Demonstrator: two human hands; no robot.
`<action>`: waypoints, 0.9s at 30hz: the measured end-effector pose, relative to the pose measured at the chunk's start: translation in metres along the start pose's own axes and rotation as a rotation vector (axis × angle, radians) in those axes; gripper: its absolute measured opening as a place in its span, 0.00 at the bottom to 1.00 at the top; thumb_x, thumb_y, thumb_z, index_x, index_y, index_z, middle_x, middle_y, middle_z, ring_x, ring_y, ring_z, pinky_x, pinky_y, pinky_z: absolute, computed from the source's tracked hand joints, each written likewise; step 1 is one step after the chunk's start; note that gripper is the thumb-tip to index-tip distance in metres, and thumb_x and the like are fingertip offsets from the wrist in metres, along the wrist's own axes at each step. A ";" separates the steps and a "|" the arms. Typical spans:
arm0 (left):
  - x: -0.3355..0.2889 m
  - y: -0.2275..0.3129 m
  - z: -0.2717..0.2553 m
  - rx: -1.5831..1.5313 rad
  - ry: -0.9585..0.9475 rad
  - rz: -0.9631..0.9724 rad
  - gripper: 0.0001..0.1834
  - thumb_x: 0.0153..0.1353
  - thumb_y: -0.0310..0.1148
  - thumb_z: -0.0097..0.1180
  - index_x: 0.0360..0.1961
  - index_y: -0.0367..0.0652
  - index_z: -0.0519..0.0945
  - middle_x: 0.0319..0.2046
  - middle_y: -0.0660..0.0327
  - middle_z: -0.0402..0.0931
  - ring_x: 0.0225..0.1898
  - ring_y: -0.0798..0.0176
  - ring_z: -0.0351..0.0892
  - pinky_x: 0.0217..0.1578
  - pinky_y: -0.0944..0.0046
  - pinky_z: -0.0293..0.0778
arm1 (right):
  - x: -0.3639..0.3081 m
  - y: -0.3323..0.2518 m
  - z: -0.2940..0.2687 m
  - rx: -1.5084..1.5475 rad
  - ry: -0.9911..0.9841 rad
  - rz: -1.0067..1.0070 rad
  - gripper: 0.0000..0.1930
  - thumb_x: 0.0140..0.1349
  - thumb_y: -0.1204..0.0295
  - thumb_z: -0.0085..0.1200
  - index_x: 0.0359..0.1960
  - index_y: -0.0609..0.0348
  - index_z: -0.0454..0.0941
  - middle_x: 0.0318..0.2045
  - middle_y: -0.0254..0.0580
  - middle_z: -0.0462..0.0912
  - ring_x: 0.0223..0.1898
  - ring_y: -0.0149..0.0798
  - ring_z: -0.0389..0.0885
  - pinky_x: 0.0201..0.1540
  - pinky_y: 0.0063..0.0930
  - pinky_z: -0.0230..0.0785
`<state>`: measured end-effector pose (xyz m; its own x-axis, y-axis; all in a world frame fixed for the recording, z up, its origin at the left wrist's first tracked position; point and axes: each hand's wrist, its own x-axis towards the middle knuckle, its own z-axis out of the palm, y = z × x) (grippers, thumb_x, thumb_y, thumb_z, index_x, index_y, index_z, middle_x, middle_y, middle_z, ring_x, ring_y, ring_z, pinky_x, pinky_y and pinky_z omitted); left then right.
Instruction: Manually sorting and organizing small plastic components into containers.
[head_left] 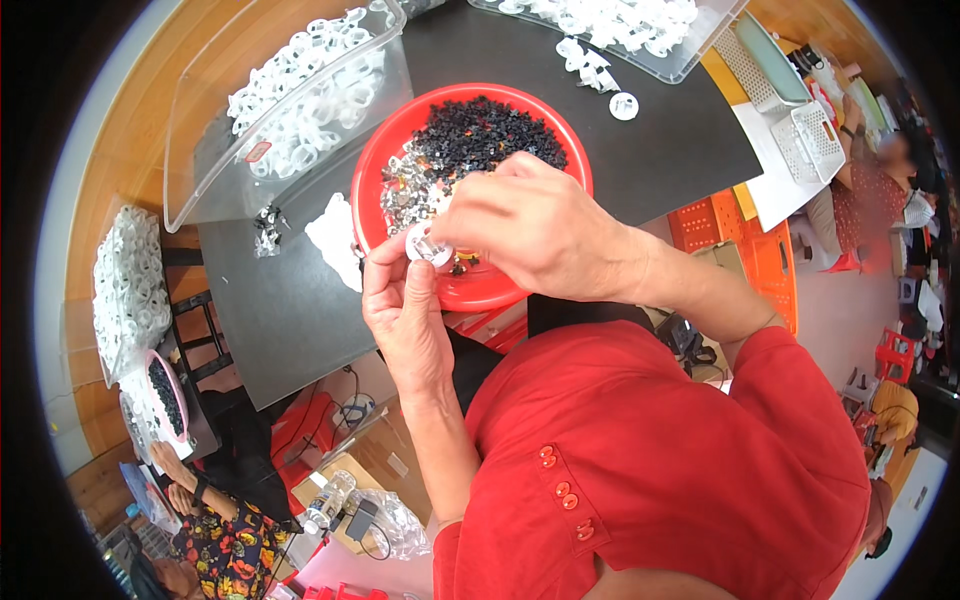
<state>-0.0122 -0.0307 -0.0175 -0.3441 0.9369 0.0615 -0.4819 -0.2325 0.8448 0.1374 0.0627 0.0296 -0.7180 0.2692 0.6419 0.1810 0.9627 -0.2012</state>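
My left hand (408, 318) pinches a small round white plastic part (424, 247) between thumb and fingers, over the near left side of a red basin (363, 190). Closed above that part is my right hand (545, 228), its fingertips bent down at the part's edge. Whatever they grip is hidden behind the knuckles. Inside the basin, small black pieces (490, 132) fill the far side. Small shiny metal pieces (402, 192) lie along its left, and a few orange bits show among the contents.
Transparent bins (190, 170) of white plastic parts stand at the far left and far right of the dark table (680, 150). Loose white parts (590, 68), a metal pile (268, 230) and a white sheet (335, 242) lie around the basin. Another person's hands (178, 470) work at lower left.
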 end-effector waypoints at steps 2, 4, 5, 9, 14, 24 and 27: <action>0.000 0.002 0.002 0.000 -0.004 0.000 0.13 0.64 0.25 0.54 0.49 0.36 0.73 0.48 0.58 0.75 0.49 0.64 0.76 0.53 0.62 0.72 | -0.002 -0.003 0.002 0.358 0.166 0.344 0.06 0.59 0.77 0.55 0.37 0.61 0.77 0.29 0.38 0.76 0.28 0.34 0.77 0.30 0.24 0.67; 0.001 0.001 0.004 0.000 -0.010 -0.002 0.13 0.64 0.25 0.54 0.49 0.36 0.73 0.48 0.57 0.75 0.49 0.64 0.76 0.53 0.62 0.72 | -0.002 -0.005 0.003 0.461 0.153 0.442 0.05 0.59 0.75 0.57 0.36 0.62 0.77 0.28 0.38 0.78 0.27 0.34 0.78 0.29 0.26 0.68; 0.001 0.001 0.005 0.003 -0.004 0.005 0.13 0.65 0.25 0.53 0.50 0.36 0.73 0.48 0.57 0.75 0.50 0.64 0.75 0.53 0.62 0.72 | -0.001 -0.006 0.004 0.566 0.140 0.538 0.06 0.58 0.74 0.58 0.34 0.62 0.77 0.26 0.39 0.79 0.25 0.35 0.79 0.27 0.28 0.69; 0.000 0.003 0.018 0.043 0.067 0.007 0.13 0.66 0.26 0.51 0.50 0.37 0.72 0.49 0.57 0.74 0.50 0.65 0.74 0.52 0.63 0.73 | -0.003 -0.009 0.017 0.869 0.100 0.777 0.06 0.61 0.73 0.57 0.35 0.64 0.77 0.25 0.37 0.80 0.23 0.25 0.77 0.25 0.22 0.68; -0.002 0.005 0.021 -0.085 0.052 -0.023 0.14 0.65 0.27 0.52 0.52 0.39 0.72 0.48 0.58 0.74 0.48 0.67 0.74 0.50 0.65 0.72 | -0.002 -0.015 0.023 1.216 0.235 0.935 0.06 0.63 0.74 0.54 0.35 0.67 0.77 0.27 0.33 0.81 0.25 0.19 0.77 0.26 0.15 0.69; 0.000 0.005 0.027 -0.195 0.172 -0.135 0.16 0.63 0.23 0.53 0.53 0.37 0.73 0.45 0.58 0.76 0.44 0.67 0.76 0.47 0.67 0.74 | -0.008 -0.022 0.029 1.000 0.318 0.850 0.06 0.61 0.74 0.56 0.35 0.67 0.77 0.25 0.39 0.82 0.26 0.20 0.79 0.26 0.16 0.70; 0.001 0.009 0.026 -0.175 0.142 -0.140 0.20 0.64 0.23 0.52 0.57 0.35 0.71 0.46 0.57 0.76 0.43 0.68 0.77 0.46 0.69 0.76 | -0.006 -0.012 0.024 1.064 0.322 0.872 0.07 0.60 0.74 0.57 0.34 0.67 0.78 0.25 0.37 0.83 0.27 0.20 0.79 0.27 0.18 0.71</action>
<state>0.0041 -0.0253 0.0042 -0.3684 0.9198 -0.1351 -0.6603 -0.1566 0.7345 0.1229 0.0493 0.0105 -0.4317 0.8922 0.1326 -0.2091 0.0440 -0.9769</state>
